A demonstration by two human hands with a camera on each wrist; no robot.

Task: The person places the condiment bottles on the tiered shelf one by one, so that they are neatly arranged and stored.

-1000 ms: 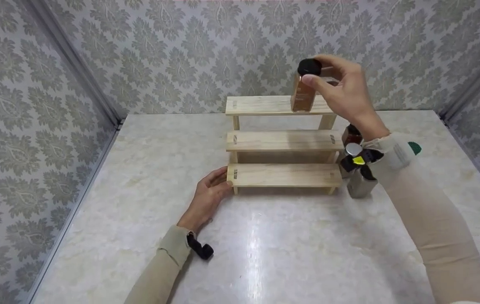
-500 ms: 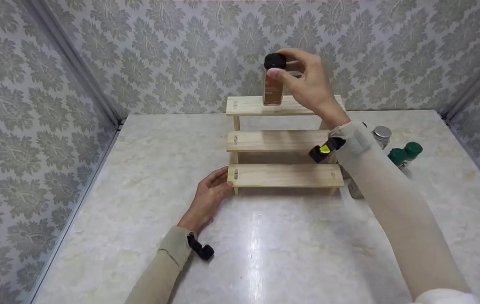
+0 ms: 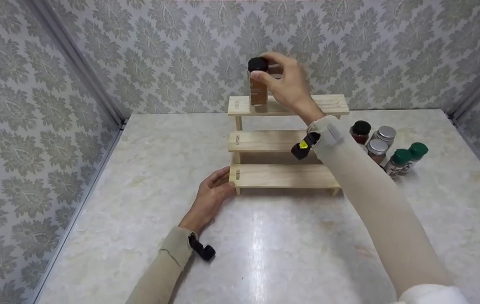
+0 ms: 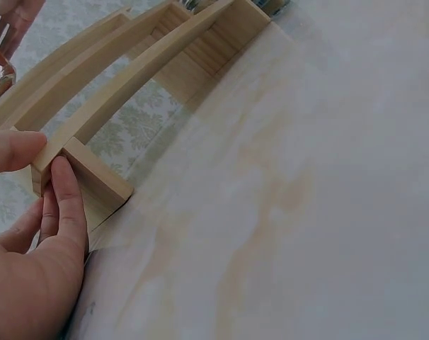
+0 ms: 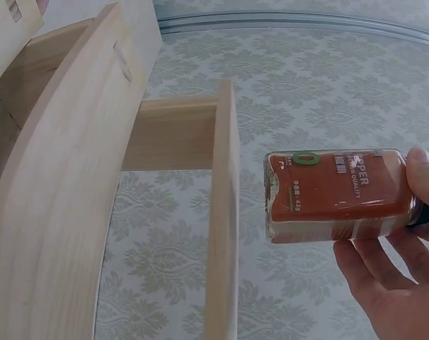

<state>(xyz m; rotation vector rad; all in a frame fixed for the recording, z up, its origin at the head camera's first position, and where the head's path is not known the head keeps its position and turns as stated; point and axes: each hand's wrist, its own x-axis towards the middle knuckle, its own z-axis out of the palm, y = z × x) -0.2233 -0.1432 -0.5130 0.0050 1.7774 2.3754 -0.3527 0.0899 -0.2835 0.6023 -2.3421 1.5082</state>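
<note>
A three-tier wooden shelf rack [image 3: 284,176] stands against the back wall. My left hand [image 3: 211,197] grips the left end of its lowest board; in the left wrist view the thumb [image 4: 20,150] lies on one side and the fingers on the other. My right hand [image 3: 288,82] holds a spice jar [image 3: 259,90] upright by its black cap, over the left part of the top board [image 3: 324,103]. In the right wrist view the jar [image 5: 335,195] is glass with reddish-brown powder, its label reading "PEPPER" in part, and a gap separates its base from the board [image 5: 225,212].
Several more spice jars stand right of the rack: one with a black cap [image 3: 360,130], two with silver lids [image 3: 377,147] and two with green caps [image 3: 400,158]. My right forearm partly hides that group. Patterned wall panels [image 3: 206,38] enclose the table [image 3: 147,169].
My right hand has carried the jar leftward above the top board, lately lowering it slightly. The jars at the right have come out from behind my arm. My left hand keeps its grip.
</note>
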